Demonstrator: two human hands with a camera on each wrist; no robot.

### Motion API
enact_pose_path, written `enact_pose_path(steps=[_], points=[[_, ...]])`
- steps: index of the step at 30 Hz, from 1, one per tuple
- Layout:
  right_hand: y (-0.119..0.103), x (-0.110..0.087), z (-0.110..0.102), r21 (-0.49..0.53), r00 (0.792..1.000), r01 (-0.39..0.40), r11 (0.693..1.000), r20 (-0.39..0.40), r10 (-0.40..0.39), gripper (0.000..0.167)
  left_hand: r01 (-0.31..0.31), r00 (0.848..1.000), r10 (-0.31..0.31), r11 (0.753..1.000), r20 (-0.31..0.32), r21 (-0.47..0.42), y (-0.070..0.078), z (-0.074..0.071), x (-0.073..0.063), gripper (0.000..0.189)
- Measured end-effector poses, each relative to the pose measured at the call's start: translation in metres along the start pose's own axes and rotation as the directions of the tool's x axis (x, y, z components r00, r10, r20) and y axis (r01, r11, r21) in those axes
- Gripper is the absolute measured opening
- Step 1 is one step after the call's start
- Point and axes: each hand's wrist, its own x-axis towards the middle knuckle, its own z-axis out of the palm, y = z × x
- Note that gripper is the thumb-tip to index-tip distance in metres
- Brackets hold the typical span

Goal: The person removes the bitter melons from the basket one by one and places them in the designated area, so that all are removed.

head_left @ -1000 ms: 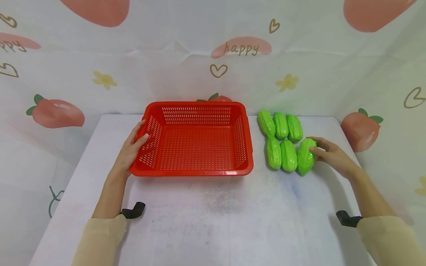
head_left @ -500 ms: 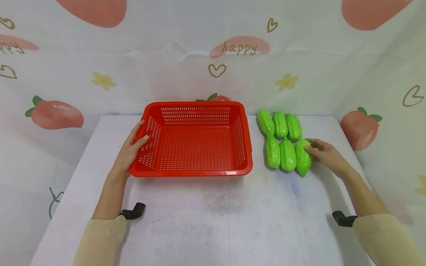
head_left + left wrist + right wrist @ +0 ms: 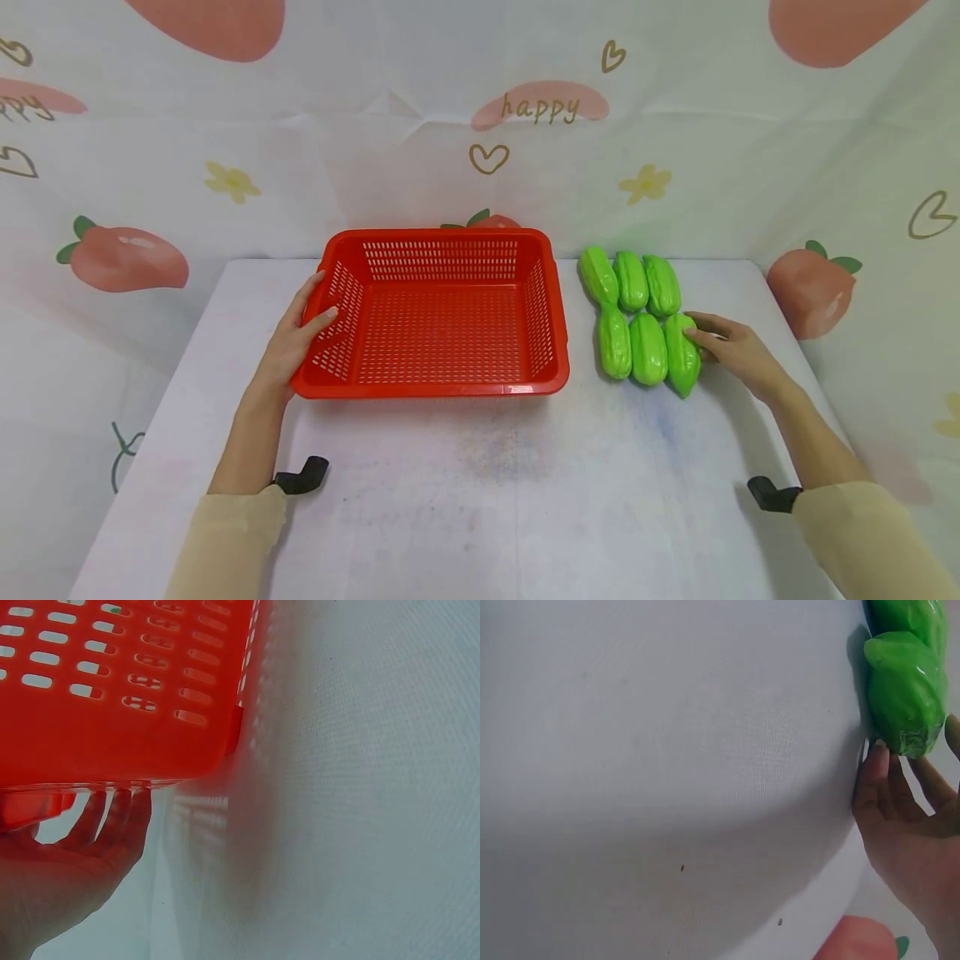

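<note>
In the head view my left hand (image 3: 291, 337) grips the left rim of a red plastic basket (image 3: 442, 389), thumb over the inside and fingers along the outside wall. The left wrist view shows those fingers under the rim of the perforated basket (image 3: 112, 742). My right hand (image 3: 738, 354) has its thumb on a glossy green ridged fruit (image 3: 682, 358) with a pointed near end, its fingers at the right side. In the right wrist view the fingertips sit against this fruit's blunt end (image 3: 909, 697).
More green ridged fruits, like the middle front one (image 3: 648, 350) and the far right one (image 3: 663, 286), lie in two rows right of the basket on the white table (image 3: 480, 500). A printed cloth (image 3: 420, 158) hangs behind the table.
The right hand has moved left with the green fruit, which now lies beside the middle front one. The left hand and basket have stayed in place.
</note>
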Motion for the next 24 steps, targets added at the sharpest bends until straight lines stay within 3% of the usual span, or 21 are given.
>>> enact_pose_path(steps=[10,18,21,24], points=[[0.01,-0.01,-0.005,0.057,0.999,0.046,0.997,-0.02,-0.045,0.062,0.005,1.0,-0.004,0.999,0.021,-0.051,-0.001,0.003,-0.003,0.063],[0.005,-0.019,-0.005,0.068,0.988,0.089,0.994,-0.134,-0.079,0.055,0.043,0.998,-0.037,0.99,0.046,-0.137,0.0,0.0,-0.004,0.067],[-0.003,-0.023,-0.004,0.043,0.979,0.111,0.993,-0.176,-0.102,0.053,0.054,0.998,-0.053,0.994,0.02,-0.091,0.001,-0.003,-0.004,0.072],[-0.011,-0.027,-0.002,0.0,0.972,0.136,0.991,-0.193,-0.134,0.053,0.027,1.0,-0.027,0.999,-0.013,0.047,0.005,-0.005,-0.003,0.075]])
